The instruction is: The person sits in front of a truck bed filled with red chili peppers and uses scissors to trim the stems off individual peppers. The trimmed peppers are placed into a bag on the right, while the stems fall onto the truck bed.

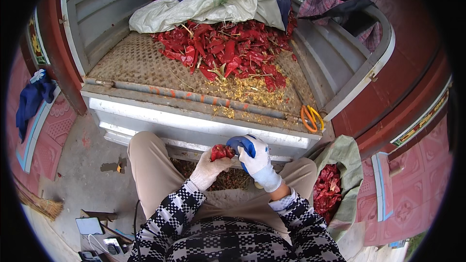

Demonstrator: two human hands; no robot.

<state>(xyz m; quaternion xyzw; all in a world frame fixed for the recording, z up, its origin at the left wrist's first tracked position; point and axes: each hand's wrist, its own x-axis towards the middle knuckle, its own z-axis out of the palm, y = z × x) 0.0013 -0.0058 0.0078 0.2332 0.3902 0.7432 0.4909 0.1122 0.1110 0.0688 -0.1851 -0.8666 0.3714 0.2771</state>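
My left hand [209, 171], in a pale knit glove, holds a red dried chili pepper [221, 152] above my lap. Fingers of my right hand [255, 156], gloved in white with blue coating, are closed at the pepper's right end, where the stem side appears to be; the exact grip is partly hidden. Beyond both hands, a heap of red peppers [225, 49] lies on the metal cart bed, partly under a white woven sack [204, 7]. Yellow seeds [247, 91] are scattered before the heap. On the right, an open woven sack [351, 167] contains more red peppers [327, 189].
Orange- and yellow-handled scissors [311, 118] rest at the bed's front right corner. Plaid cloth [335, 3] hangs over the right rail. A low stand with a phone [89, 225] and cables is at lower left, near a straw broom [47, 205]. Debris lies between my legs.
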